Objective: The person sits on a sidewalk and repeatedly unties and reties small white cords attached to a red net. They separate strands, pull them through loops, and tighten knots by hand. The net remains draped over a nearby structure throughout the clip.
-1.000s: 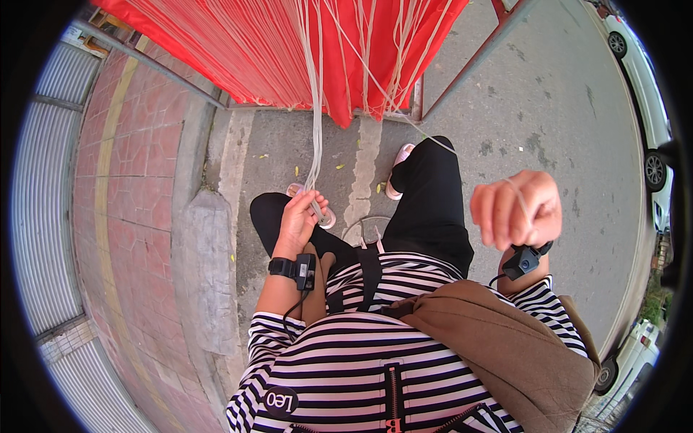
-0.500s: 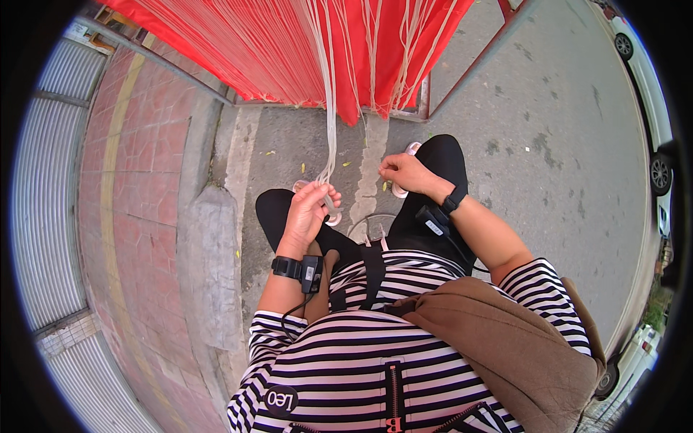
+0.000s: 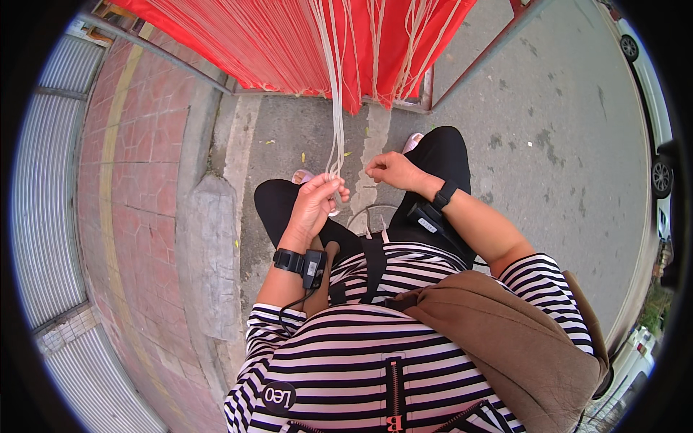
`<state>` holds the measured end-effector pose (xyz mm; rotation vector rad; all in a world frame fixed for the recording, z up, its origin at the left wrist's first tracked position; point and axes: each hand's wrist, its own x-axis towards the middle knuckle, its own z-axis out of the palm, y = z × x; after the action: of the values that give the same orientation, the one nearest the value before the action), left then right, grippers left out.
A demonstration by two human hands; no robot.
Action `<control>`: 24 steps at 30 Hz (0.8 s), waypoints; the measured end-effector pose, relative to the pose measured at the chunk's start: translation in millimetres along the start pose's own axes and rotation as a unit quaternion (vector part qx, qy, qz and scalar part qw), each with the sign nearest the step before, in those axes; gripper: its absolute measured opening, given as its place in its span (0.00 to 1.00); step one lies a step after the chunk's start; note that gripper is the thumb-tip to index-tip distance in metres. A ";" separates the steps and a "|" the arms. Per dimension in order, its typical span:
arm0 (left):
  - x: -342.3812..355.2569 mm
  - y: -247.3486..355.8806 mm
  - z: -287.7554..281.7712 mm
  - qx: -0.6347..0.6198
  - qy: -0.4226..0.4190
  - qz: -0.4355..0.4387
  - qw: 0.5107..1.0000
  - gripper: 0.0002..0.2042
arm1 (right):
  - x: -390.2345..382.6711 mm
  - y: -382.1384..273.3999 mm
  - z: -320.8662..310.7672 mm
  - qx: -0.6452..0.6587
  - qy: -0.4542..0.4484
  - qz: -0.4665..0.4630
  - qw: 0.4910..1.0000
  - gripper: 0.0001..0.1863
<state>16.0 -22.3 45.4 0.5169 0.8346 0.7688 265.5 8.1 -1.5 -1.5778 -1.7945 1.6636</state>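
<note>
My left hand (image 3: 313,206) is closed around the lower ends of a bundle of pale strands (image 3: 338,126). The bundle hangs down taut from a red cloth (image 3: 357,54), and its loose ends show between my fingers. To the right of it, my right hand (image 3: 401,172) is closed in a pinch, thumb against fingers, a short way from the strands. Whatever those fingertips hold, if anything, is too small to make out. Many finer pale threads (image 3: 253,47) run over the left part of the cloth, with thicker clusters (image 3: 415,36) on its right.
A metal frame (image 3: 498,47) surrounds the cloth. Below my hands lie my knees and a thin hoop-like loop (image 3: 372,207). On the left are a concrete kerb block (image 3: 215,260) and reddish paving (image 3: 148,216); parked cars (image 3: 653,130) line the far right.
Both hands have shifted slightly; the right one has come left, nearer the strands. The bundle now hangs straighter from the cloth to my left hand.
</note>
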 end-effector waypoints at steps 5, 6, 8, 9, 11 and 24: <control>2.6 -6.7 5.7 0.003 -0.015 -0.042 0.999 0.07 | -9.8 -27.5 9.7 0.361 -0.046 0.040 0.931 0.12; 2.7 -9.0 6.5 0.015 -0.027 -0.046 0.998 0.08 | -10.4 -29.7 10.8 0.378 -0.042 0.053 0.923 0.11; 2.3 -12.7 6.9 0.037 -0.042 -0.068 0.996 0.08 | -11.1 -32.2 12.7 0.415 -0.040 0.061 0.907 0.10; 1.9 -14.8 6.6 0.047 -0.049 -0.078 0.995 0.08 | -11.7 -32.3 13.4 0.415 -0.039 0.061 0.907 0.10; 1.2 -17.8 4.9 0.061 -0.057 -0.101 0.991 0.08 | -13.0 -32.0 14.3 0.418 -0.039 0.055 0.906 0.09; 2.0 -9.9 7.3 -0.031 -0.143 -0.110 0.983 0.25 | -45.0 -51.2 14.6 0.335 -0.033 -0.028 0.941 0.07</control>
<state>26.7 -27.8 42.0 0.4579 0.5869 0.5002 245.2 -24.4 56.9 -1.1565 -1.0844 2.0182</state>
